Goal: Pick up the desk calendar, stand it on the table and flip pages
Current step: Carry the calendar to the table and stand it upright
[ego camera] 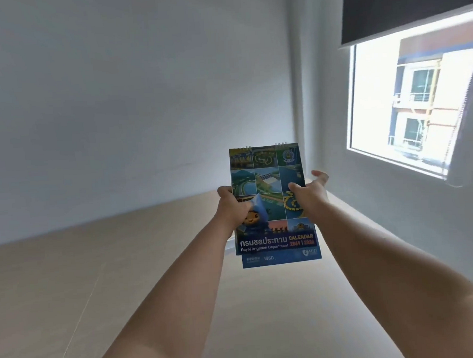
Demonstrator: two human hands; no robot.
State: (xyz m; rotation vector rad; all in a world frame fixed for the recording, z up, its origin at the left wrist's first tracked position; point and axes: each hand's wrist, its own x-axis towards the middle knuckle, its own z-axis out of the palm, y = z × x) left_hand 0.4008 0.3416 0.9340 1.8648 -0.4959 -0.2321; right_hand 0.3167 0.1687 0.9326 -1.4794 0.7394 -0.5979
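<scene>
The desk calendar (pixel 272 193) is a spiral-bound block with a blue cover of photo tiles and a cartoon figure, its binding at the top. It is held up in the air above the light wooden table (pixel 124 268). My left hand (pixel 231 206) grips its left edge, thumb across the cover. My right hand (pixel 309 195) rests its thumb on the right edge of the cover, while its other fingers spread apart behind and beside the calendar. Whether those fingers touch the back is hidden.
The table runs to a white wall (pixel 128 102) at the back and right. A window (pixel 418 98) with a dark roller blind (pixel 401 2) half lowered is on the right wall.
</scene>
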